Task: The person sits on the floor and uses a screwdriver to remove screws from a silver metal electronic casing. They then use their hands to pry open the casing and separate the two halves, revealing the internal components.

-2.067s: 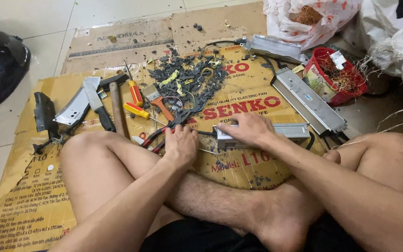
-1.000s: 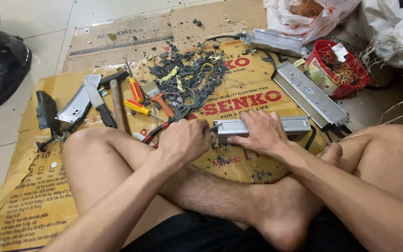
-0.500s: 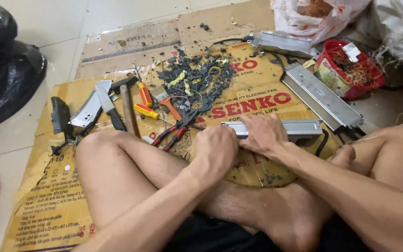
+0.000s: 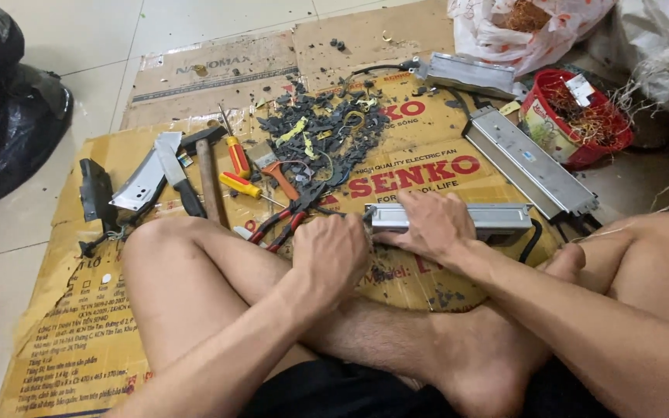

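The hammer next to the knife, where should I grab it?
Probably by the hammer's long wooden handle, near the end by the knee. Come from above: it lies flat on the cardboard, dark head pointing away, with the knife close on its left and a screwdriver on its right.

Flattened yellow-brown carton (image 4: 427,166) with red and dark print, spread mid-floor. Plain brown cardboard sheet (image 4: 218,73) at eleven o'clock. White plastic bag (image 4: 528,31) at one o'clock; red printed tub (image 4: 574,116) at two o'clock.
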